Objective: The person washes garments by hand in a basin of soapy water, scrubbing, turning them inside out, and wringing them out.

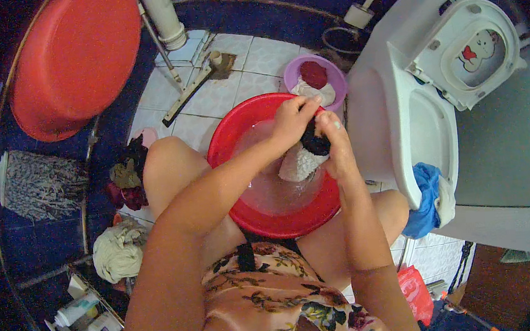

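Observation:
A red plastic basin [229,142] stands between my knees, part-filled with cloudy water. Over its far right side, my left hand [294,116] and my right hand [334,135] are close together, both gripping a black-and-white wet cloth item [315,141]. Its dark upper part is bunched between my fingers, while the white textured end hangs down to the water. My fingers cover part of the cloth, so its full shape is hidden. Just beyond the basin's far rim is a purple basin [343,84] with a dark red cloth [314,73] and a white cloth [317,91] in it.
The white toilet [373,125] stands at right, lid raised, a blue cloth [426,198] over its front rim. A floor squeegee [188,94] rests on the tiles ahead. Leftward are dark clothes [129,175], a pale cloth [119,252], a mop head [42,183] and a large red tub [82,58].

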Motion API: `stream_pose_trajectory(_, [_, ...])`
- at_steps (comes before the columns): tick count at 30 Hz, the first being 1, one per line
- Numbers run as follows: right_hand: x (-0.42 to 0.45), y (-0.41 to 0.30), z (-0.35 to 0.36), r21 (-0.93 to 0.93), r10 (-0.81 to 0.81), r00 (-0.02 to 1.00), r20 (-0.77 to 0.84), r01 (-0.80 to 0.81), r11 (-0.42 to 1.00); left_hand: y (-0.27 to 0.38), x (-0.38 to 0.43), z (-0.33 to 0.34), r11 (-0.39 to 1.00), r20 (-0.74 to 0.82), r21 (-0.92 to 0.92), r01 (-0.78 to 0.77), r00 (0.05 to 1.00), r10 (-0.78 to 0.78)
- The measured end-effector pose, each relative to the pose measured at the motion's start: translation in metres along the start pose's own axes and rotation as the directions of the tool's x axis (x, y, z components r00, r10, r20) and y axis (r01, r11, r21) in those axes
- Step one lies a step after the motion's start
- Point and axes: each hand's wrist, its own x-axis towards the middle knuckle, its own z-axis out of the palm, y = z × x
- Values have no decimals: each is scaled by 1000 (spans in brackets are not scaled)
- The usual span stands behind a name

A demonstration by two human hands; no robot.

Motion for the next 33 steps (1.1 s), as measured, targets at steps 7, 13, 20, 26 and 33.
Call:
stream_pose_trajectory(7, [-4,-9,-18,-739,46,990,134,69,670,22,-2,-8,984,255,-21,177,953,-166])
stream_pose_trajectory(13, [-8,-8,-20,-403,70,996,55,-42,914,27,5,-18,930,461,-314,190,887,-25])
stream_pose_trajectory(20, [-20,-44,-27,151,-37,981,-192,66,986,36,7,-30,983,782,180,29,602,-161])
stream_pose_trajectory(26, [-19,-44,-36,268,-114,944,-310,202,942,2,10,-31,878,770,112,-465,599,219])
stream_pose_trajectory(33, [-10,-45,-52,345,-55,915,-400,206,916,28,-3,-12,982,494,-147,122,869,-34])
